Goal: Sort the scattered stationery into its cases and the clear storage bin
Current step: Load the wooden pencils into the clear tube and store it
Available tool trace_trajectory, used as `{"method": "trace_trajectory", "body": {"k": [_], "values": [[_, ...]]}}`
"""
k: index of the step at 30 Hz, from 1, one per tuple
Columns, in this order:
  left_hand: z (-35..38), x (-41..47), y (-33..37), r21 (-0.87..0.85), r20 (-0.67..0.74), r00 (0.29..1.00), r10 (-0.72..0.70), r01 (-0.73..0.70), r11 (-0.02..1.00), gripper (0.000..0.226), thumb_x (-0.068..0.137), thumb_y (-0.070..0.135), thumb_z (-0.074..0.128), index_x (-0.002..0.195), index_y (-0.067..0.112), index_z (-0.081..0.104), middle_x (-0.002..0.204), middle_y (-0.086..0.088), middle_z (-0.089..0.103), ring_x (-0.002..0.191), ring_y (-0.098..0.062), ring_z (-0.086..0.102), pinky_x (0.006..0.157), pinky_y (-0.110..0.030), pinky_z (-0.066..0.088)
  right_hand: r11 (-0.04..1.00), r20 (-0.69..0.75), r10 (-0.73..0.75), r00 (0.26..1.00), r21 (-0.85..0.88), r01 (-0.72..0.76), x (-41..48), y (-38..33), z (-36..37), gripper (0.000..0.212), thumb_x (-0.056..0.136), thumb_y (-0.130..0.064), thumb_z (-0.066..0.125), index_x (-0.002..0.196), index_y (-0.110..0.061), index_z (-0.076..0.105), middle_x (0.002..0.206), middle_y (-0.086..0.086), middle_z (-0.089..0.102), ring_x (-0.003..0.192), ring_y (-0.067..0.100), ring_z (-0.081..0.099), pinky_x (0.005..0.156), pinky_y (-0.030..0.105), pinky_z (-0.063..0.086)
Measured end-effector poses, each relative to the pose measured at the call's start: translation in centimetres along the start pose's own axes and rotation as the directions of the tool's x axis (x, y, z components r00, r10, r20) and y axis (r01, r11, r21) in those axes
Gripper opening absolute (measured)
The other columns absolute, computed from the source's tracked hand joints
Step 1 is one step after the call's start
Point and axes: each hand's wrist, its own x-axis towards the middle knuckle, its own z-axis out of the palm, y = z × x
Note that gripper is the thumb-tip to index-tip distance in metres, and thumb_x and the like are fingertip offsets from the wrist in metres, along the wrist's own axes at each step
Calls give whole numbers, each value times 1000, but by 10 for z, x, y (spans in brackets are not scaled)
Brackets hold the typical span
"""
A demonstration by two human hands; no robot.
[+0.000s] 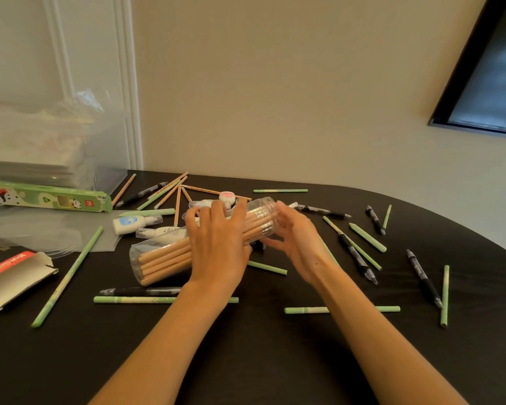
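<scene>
Black and curved at its far right edge, the desk (246, 361) stands against a pale wall. At its middle a clear tube (164, 252) full of tan pencils (170, 260) lies on its side, open mouth toward the far right. The left hand (216, 244) lies over the tube's middle, fingers spread and bent down around it, so that grip is clamped on the tube. The right hand (292, 238) is at the tube's mouth, fingers loosely curved and apart; whether they touch the rim I cannot tell.

Just beyond the tube on the left lie two small white correction tapes (135, 223), and a third with a pink top (227, 197) lies behind the left hand's fingers. Loose tan pencils (170, 191) fan out at the far middle. Green sticks (67, 276) lie scattered all over: one long one at the near left, one under the left wrist, one under the right forearm, others to the right. Black pens (424, 277) lie among them on the right, and one (140, 291) lies just near of the tube.

At the far left a green carton (47, 197) rests against the clear bin (105, 159). An open grey box with a red label (12, 273) lies at the near left edge.
</scene>
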Motion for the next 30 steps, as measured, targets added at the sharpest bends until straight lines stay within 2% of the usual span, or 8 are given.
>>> {"method": "trace_trajectory", "body": {"k": [3,5,9,16,18,21,24,30], "values": [[0,0,0,2,-3,1000,-6,6,1000,69,86,39,59,143,31,19,135,-3,36,129,-22,31,112,-40,17,991,-166,-57,984,106,76,0,-3,-1,28,97,-25,43,120,-14,53,102,0,65,94,10,62,85,29,51],[0,1,0,7,2,1000,-5,5,1000,69,86,38,59,143,31,19,136,-3,36,129,-23,31,112,-40,16,993,-219,-99,971,45,112,-1,-4,-4,28,98,-23,41,110,-11,62,98,1,68,93,9,63,88,29,50],[1,0,-3,25,4,1000,-15,15,1000,67,87,36,58,143,30,21,135,-5,36,129,-24,30,111,-40,16,999,-90,-37,995,-37,33,-4,-5,-10,45,99,-32,34,91,-7,70,104,10,69,102,14,61,101,34,42],[1,0,-4,21,7,1000,-25,25,999,68,87,35,59,143,30,20,137,-4,34,131,-24,28,111,-40,15,992,96,-59,994,-110,69,-5,-3,-10,58,98,-49,18,106,-21,68,120,-11,60,121,7,44,108,37,29],[0,0,-5,23,8,1000,-26,25,999,68,87,33,59,143,30,20,137,-4,34,131,-24,28,111,-39,14,993,205,5,979,-115,19,-4,-2,-15,68,90,-61,13,112,-25,66,140,-9,47,130,7,35,111,40,23],[0,-3,-3,17,18,1000,-13,12,1000,70,88,33,58,145,30,17,137,-4,33,131,-24,27,111,-39,16,982,242,77,967,-184,-32,-2,1,-17,81,77,-69,15,133,-23,50,148,-3,39,139,13,28,114,44,20],[-1,-1,-2,9,2,1000,-22,22,1000,71,88,34,58,145,29,16,137,-4,34,130,-24,28,111,-39,17,989,274,58,960,-149,-17,-2,4,-15,78,78,-67,17,138,-26,43,146,-2,41,138,14,31,113,43,25],[1,2,-1,2,27,999,-30,30,1000,73,87,34,59,145,30,15,138,-5,33,131,-24,29,112,-40,18,1000,212,-18,977,-16,22,2,2,-23,69,91,-60,15,114,-21,66,128,-13,54,112,-2,49,107,40,34]]}}
